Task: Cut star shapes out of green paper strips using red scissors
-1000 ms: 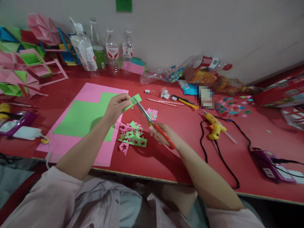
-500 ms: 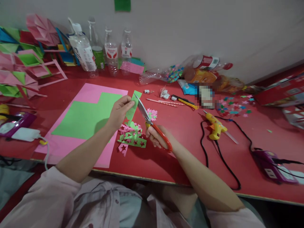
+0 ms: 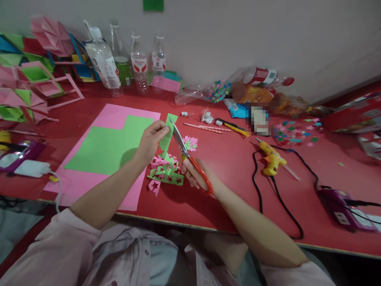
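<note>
My left hand pinches a green paper strip between thumb and fingers, above the table. Scissors with red-orange handles are gripped in my right hand. Their blade tips meet the upper part of the strip, close to my left thumb. Under the strip lies a heap of pink and green paper scraps with star-shaped holes. Small pink and green paper stars are piled just behind the scissors. Left of my hands, a green paper sheet rests on a larger pink sheet.
Plastic bottles stand along the wall; others lie at the back right. A yellow glue gun with a black cord sits right of my right arm. Folded paper models crowd the left. A cutter knife and straws lie behind the stars.
My right hand and the scissor handles have shifted slightly left and down. My left hand still holds the green strip in nearly the same place.
</note>
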`<state>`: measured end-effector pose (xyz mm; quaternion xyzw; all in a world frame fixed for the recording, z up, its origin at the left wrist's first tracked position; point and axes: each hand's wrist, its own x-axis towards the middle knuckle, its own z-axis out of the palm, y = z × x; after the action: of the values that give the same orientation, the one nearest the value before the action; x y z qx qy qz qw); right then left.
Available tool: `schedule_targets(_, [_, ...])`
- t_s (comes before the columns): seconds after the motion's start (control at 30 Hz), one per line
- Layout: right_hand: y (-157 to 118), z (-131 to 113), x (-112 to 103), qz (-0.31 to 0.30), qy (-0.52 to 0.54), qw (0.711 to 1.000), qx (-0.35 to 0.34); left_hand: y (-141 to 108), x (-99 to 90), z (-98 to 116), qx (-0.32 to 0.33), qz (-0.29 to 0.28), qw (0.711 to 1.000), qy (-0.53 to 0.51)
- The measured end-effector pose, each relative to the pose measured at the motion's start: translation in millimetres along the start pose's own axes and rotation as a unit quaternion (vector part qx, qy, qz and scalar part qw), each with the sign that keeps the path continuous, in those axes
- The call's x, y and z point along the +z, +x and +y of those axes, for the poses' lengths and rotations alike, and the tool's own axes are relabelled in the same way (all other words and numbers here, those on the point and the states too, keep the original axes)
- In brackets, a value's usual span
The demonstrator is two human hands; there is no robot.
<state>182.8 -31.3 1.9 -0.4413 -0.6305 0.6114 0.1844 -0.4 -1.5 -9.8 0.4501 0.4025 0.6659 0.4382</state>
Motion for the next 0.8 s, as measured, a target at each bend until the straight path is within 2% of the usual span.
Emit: schedule_targets(0.8, [-1.4,-1.5,1.4,0.021,-0.003,1.0,0.003,0.1,-0.9,4.0,-0.033,-0.01,0.999,-0.03])
